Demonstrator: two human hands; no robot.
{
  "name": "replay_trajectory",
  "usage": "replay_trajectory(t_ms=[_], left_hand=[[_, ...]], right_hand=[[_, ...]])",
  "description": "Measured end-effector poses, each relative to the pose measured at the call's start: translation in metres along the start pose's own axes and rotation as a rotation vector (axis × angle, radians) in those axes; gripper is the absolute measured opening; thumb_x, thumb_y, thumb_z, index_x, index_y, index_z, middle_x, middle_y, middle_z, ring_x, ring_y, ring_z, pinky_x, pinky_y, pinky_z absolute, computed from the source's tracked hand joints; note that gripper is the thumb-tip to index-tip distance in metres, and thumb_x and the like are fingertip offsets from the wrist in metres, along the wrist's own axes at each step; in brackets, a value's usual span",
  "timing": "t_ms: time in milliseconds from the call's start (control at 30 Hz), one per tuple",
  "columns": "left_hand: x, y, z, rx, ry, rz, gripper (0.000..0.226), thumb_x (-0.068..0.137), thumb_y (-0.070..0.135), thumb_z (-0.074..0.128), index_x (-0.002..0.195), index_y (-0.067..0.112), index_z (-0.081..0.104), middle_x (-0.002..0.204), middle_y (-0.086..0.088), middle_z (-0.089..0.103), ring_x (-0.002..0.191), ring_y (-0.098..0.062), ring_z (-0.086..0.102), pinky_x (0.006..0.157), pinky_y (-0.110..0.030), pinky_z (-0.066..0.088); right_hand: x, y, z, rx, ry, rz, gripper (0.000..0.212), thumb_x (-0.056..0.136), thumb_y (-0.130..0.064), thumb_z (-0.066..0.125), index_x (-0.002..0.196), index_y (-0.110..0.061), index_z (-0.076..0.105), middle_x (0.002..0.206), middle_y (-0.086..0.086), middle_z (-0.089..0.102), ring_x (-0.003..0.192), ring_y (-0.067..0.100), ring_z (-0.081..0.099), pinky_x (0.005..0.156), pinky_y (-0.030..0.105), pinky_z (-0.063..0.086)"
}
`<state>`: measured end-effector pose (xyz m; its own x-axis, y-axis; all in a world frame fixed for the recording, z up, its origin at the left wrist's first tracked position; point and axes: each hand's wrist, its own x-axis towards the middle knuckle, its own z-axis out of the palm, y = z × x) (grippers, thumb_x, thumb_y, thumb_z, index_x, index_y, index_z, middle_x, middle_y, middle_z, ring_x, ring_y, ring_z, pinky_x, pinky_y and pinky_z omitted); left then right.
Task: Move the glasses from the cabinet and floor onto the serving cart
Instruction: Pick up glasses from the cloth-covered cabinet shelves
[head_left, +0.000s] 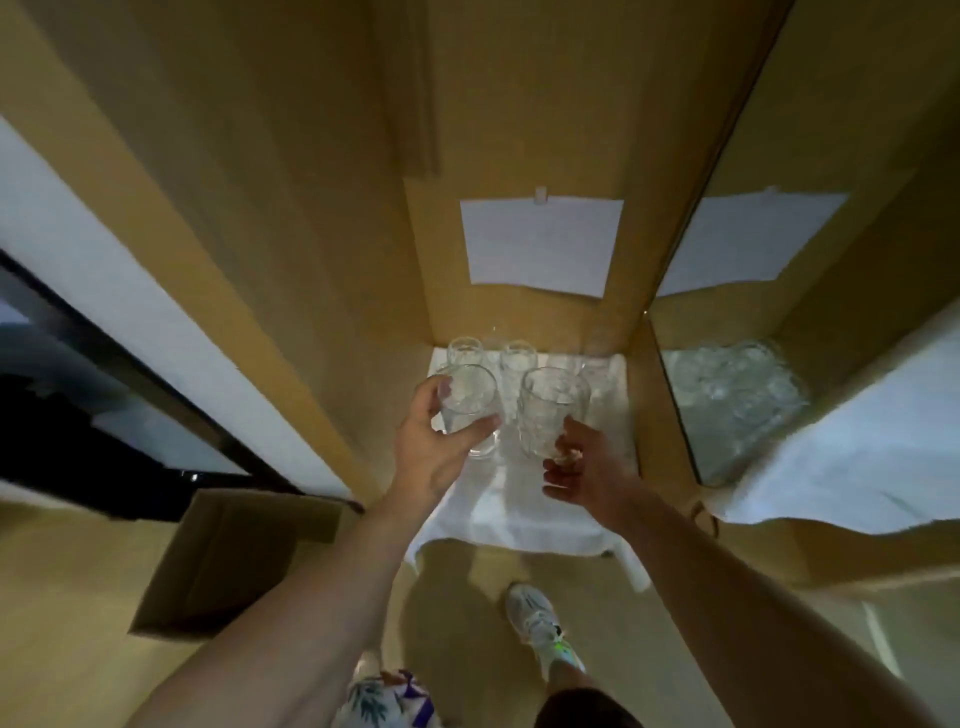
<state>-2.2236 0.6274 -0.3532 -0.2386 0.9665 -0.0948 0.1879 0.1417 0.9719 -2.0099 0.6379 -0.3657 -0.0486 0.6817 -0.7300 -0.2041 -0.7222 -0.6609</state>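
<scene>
While each hand's fingers grip one glass, cabinet (524, 156) shelf holds more glasses (511, 356).

Two clear, patterned glasses are sitting upright at the front of the cabinet (519, 130) shelf. The left glass (467, 400) is standing just beside the right glass (553, 408), rims open upward. Behind them, more glasses (491, 356) are standing in a close cluster near the back wall, blurred and hard to count.
</scene>
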Motion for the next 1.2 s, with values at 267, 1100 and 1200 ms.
replay_trajectory(t_ms=[267, 1100, 1200], left_hand=[[-0.065, 0.081, -0.010, -0.120, -0.063, 0.143, 0.075, 0.065, 0.050, 0.090, 0.129, 0.040, 0.052, 0.124, 0.010, 0.060, 0.119, -0.010, 0.056, 0.105, -0.044, 0.049], [-0.257, 0.219, 0.277, -0.160, -0.326, 0.218, 0.065, 0.075, 0.058, 0.080, 0.129, 0.038, 0.050, 0.104, 0.017, 0.063, 0.109, -0.015, 0.062, 0.099, -0.048, 0.050], [-0.268, 0.222, 0.307, -0.096, -0.320, 0.199, 0.069, 0.069, 0.067, 0.079, 0.126, 0.040, 0.051, 0.103, 0.007, 0.065, 0.107, -0.017, 0.062, 0.095, -0.049, 0.052]], right_hand=[[-0.125, -0.008, -0.007, 0.009, 0.062, -0.198, 0.045, 0.099, -0.051, 0.052, 0.067, -0.019, 0.053, 0.063, 0.003, 0.055, 0.051, 0.017, 0.053, 0.071, 0.037, 0.056], [-0.314, -0.009, -0.337, 0.112, 0.203, -0.386, 0.045, 0.097, -0.050, 0.054, 0.067, -0.017, 0.052, 0.081, 0.014, 0.062, 0.071, 0.027, 0.057, 0.086, 0.044, 0.058], [-0.314, -0.012, -0.371, 0.125, 0.229, -0.377, 0.043, 0.096, -0.052, 0.057, 0.074, -0.015, 0.056, 0.086, 0.016, 0.063, 0.076, 0.029, 0.060, 0.080, 0.042, 0.060]])
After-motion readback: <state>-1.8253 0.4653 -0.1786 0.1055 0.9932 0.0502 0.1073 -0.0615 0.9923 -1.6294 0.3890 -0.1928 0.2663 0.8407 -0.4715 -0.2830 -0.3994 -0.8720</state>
